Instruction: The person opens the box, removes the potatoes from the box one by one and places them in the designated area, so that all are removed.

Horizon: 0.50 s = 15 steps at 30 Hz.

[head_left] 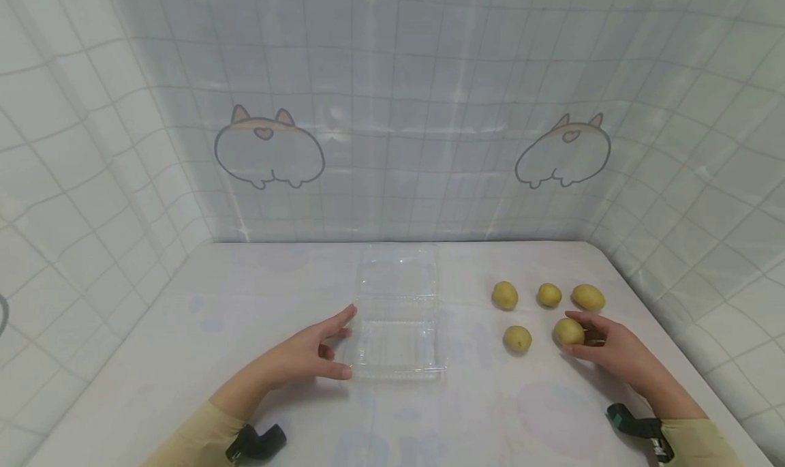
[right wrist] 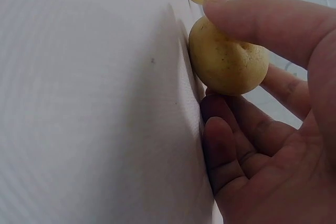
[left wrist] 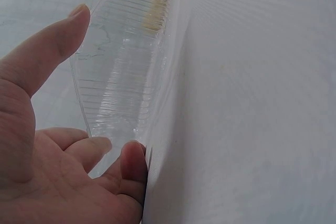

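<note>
My right hand (head_left: 619, 351) holds a small yellow potato (head_left: 567, 333) between thumb and fingers, low at the tabletop. In the right wrist view the thumb lies across that potato (right wrist: 228, 61), with fingers on its far side. My left hand (head_left: 294, 359) is beside a clear plastic clamshell box (head_left: 398, 344), thumb and forefinger spread at its left edge. The lid (head_left: 398, 273) lies folded back toward the wall. In the left wrist view the ribbed side of the box (left wrist: 115, 77) stands just past the loosely bent fingers.
Near the held potato lie other potatoes: one to its left (head_left: 518, 339), and behind it a left one (head_left: 505, 295), a middle one (head_left: 549, 294) and a right one (head_left: 588, 297). A white cloth (head_left: 257, 296) covers the table. Grid-patterned curtains (head_left: 423, 112) surround it on three sides.
</note>
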### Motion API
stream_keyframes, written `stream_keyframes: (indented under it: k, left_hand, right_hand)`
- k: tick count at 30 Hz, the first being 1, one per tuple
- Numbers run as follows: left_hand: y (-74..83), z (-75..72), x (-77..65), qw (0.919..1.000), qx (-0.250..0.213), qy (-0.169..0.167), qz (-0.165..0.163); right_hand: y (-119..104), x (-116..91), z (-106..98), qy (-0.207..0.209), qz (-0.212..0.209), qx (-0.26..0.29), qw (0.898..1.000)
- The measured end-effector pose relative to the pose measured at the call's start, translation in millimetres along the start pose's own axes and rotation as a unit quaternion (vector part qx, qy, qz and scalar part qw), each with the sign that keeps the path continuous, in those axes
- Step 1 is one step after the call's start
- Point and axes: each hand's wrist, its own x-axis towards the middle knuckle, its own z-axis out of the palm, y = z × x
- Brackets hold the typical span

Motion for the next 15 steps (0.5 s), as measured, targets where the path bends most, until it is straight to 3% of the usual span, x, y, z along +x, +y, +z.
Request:
stream_keyframes:
  k: [15]
  left_hand:
    - [0.9, 0.0, -0.5, 1.0, -0.001, 0.0, 0.004]
  right_hand:
    - [0.9, -0.7, -0.4, -0.001, -0.009, 0.01, 1.0]
